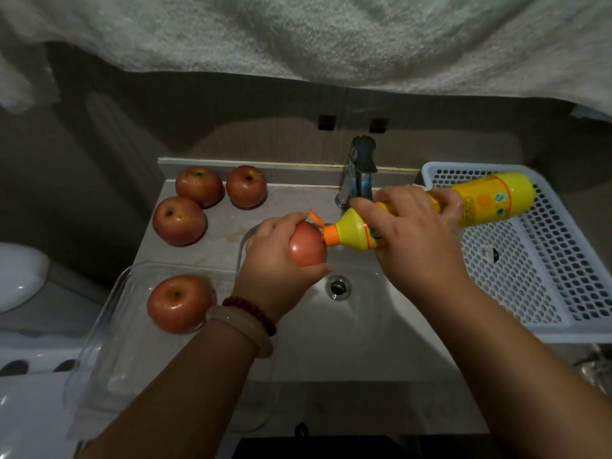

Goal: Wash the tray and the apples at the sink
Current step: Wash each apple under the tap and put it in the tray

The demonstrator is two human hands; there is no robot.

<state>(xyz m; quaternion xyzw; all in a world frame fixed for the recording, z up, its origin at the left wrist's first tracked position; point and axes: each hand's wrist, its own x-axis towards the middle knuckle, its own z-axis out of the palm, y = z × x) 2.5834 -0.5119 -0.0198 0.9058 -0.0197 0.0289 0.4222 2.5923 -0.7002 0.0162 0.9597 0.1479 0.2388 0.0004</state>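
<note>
My left hand [277,256] grips a red apple [308,249] over the white sink [364,332]. My right hand [410,233] holds a yellow detergent bottle [480,200] tipped sideways, its orange nozzle [329,235] touching the apple and its cap flipped up. A clear tray [109,326] lies at the sink's left edge with one wet apple [180,303] in it. Three more apples [199,186] [246,186] [179,221] sit on the counter behind the tray.
A chrome faucet [360,170] stands behind the sink; no water stream is visible. A white perforated basket [530,260] sits to the right. A towel [331,38] hangs overhead. A toilet [20,276] is at the left.
</note>
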